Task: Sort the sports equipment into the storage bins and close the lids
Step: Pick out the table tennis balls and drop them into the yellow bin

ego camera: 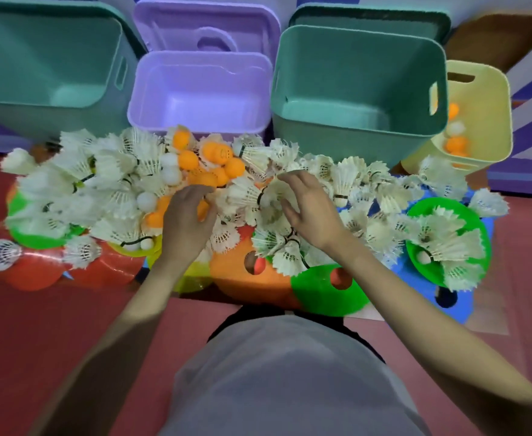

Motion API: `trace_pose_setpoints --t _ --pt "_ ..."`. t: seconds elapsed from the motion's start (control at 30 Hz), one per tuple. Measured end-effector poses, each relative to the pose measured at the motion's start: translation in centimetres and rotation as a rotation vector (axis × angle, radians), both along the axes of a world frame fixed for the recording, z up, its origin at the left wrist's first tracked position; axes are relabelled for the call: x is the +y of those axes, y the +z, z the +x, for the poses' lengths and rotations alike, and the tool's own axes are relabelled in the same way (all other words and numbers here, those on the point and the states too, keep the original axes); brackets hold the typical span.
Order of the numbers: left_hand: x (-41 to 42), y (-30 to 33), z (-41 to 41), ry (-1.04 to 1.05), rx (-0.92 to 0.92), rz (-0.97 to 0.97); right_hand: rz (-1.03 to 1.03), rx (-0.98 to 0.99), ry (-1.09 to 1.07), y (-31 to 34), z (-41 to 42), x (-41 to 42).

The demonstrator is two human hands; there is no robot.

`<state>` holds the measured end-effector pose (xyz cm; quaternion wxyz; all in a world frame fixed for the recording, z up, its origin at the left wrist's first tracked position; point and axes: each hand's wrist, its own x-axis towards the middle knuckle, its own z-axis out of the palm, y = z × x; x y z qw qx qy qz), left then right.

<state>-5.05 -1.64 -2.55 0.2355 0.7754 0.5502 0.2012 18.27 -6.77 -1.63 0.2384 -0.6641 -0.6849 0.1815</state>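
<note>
A heap of white feather shuttlecocks [343, 177] and orange ping-pong balls [220, 155] with a few white balls [170, 160] lies on the floor in front of four open bins. My left hand [186, 215] reaches into the middle of the heap, fingers curled down over an orange ball [202, 209]. My right hand [305, 206] is just to its right, fingers and thumb curved round the feather skirt of a shuttlecock [272, 191]. Coloured disc cones [249, 281] lie under the heap.
Behind the heap stand a teal bin [47, 99], a purple bin [195, 121], a second teal bin [356, 127] and a yellow bin [491, 121] holding orange and white balls. A purple lid [208, 26] and a teal lid [368, 15] lean behind them. Red floor lies near me.
</note>
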Motion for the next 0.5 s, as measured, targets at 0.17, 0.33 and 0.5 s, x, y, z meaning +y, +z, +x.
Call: trace_pose_setpoints --t 0.17,0.33,0.5 --pt "1.2 -0.6 -2.4 -0.113 0.029 -0.016 -0.023 -0.023 0.041 -0.1 -4.2 2.8" --pt "2.2 -2.1 -3.8 -0.245 0.057 -0.027 -0.034 -0.066 0.041 -0.4 -7.1 5.0" --pt "2.8 -1.9 -4.6 -0.265 -0.03 -0.031 -0.043 -0.091 -0.048 -0.7 -8.5 6.6"
